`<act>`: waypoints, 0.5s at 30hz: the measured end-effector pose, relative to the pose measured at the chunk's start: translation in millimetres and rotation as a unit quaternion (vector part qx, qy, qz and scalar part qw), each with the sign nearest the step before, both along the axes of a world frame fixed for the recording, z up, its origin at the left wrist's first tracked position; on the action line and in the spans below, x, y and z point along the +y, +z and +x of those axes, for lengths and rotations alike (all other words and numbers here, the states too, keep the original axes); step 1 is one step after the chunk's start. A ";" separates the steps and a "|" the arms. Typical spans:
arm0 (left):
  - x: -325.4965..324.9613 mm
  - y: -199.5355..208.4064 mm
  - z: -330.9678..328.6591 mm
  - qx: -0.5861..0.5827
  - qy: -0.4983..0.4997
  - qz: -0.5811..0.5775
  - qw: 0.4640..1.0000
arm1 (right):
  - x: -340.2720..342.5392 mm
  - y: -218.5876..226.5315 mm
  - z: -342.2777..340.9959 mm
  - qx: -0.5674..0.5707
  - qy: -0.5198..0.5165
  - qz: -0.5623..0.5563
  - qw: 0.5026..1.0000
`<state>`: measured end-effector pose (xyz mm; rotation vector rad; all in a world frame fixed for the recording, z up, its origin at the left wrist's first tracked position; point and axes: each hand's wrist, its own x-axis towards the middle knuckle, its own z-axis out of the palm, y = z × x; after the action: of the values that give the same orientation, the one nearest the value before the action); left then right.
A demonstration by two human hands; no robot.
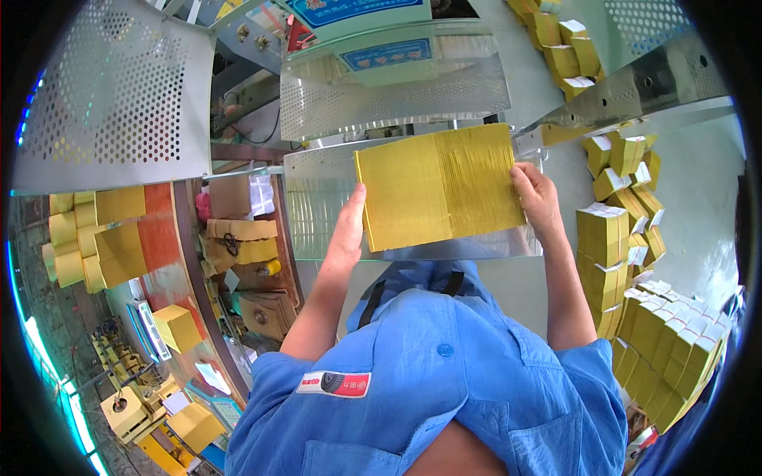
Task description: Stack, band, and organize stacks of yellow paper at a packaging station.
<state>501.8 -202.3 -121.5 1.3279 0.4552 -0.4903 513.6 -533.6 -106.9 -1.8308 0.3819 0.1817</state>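
A stack of yellow paper sheets (405, 194) is held up in front of me, above a shiny metal machine table. Its left part looks smooth; the right part shows many fine ridges, like fanned edges. My left hand (349, 224) presses on the stack's left edge, thumb up along the side, its other fingers mostly hidden. At the right end my right hand (540, 200) grips the edge, with the thumb on top and the fingers out of sight beneath. The metal table (321, 210) shows to the left of the stack and below it.
A clear guard (389, 87) stands beyond the stack, with perforated metal panels (127, 103) to the left. Tied yellow bundles (603, 238) pile up on the right-hand floor. A red-brown bench (171, 278) at left carries more yellow stacks (123, 254).
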 end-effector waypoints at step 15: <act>-36.1 -2.8 -1.0 -0.045 0.110 -0.143 0.983 | 1.8 -21.0 -5.7 -0.019 -0.047 0.150 0.987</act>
<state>500.8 -238.4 -124.3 1.0040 0.4334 -0.2975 507.9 -531.7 -127.9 -1.5140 0.3909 0.1315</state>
